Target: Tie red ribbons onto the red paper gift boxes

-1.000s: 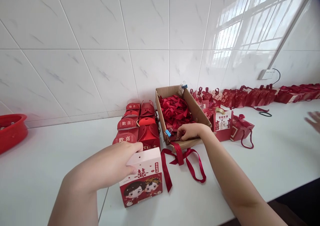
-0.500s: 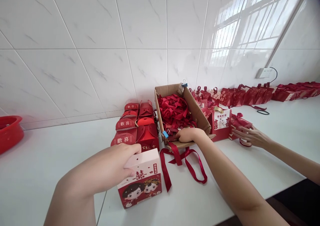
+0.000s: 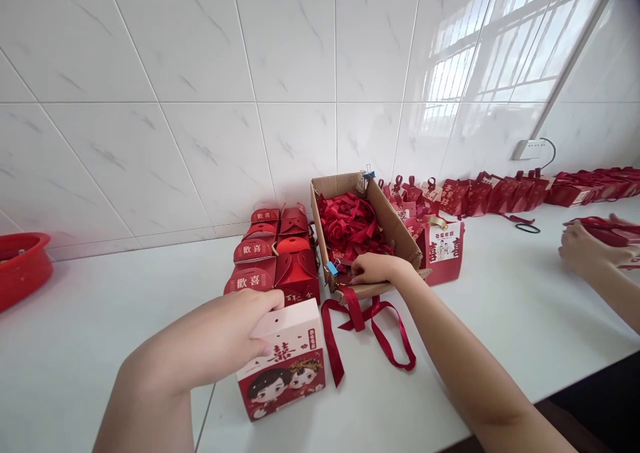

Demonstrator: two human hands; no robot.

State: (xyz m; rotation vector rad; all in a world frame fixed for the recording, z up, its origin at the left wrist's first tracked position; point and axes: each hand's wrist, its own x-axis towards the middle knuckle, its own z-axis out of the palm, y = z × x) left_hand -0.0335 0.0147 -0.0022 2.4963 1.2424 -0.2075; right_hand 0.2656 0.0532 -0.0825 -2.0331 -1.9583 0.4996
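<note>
Co-worker's hand (image 3: pixel 580 249) withdrawn right, gift box (image 3: pixel 285 359) under left grip (image 3: pixel 235 333)

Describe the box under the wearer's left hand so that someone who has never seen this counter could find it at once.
On the white counter, look in front of the open brown cardboard carton of red ribbons. The pink-topped gift box stands nearest the wearer, with the left hand resting on its lid. Unlike the all-red folded boxes behind it, its front shows a cartoon couple.

both forearms bare, no sleeves or jewellery.
</note>
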